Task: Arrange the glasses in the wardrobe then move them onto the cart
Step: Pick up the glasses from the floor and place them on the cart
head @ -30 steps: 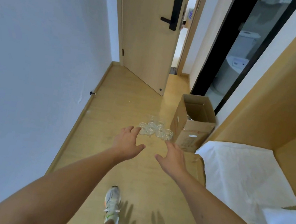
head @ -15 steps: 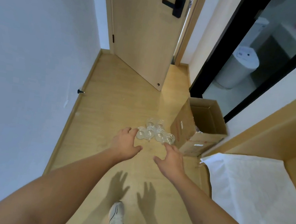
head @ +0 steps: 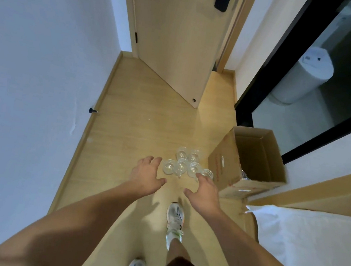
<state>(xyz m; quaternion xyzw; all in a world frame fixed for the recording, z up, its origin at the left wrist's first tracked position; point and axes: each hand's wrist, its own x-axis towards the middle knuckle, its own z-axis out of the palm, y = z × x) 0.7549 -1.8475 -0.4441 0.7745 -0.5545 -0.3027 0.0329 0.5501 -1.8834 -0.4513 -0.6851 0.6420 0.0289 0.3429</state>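
Several clear drinking glasses (head: 185,163) stand in a tight cluster on the wooden floor, in front of me and beside a cardboard box. My left hand (head: 146,177) hovers palm-down just left of the cluster, fingers spread and empty. My right hand (head: 203,190) hovers at the cluster's near right, fingers relaxed, its fingertips overlapping the rightmost glass in the picture; whether they touch it is unclear. Neither wardrobe nor cart is in view.
An open cardboard box (head: 227,173) sits right of the glasses. A wooden door (head: 178,39) stands ajar ahead. White wall (head: 33,69) runs along the left with a doorstop (head: 92,111). White bedding (head: 310,251) lies at right. My shoes (head: 175,218) are on the floor below my hands.
I have stepped closer to the glasses. Both hands stay outstretched and open, now nearer the cluster. My right foot has swung forward under my hands.
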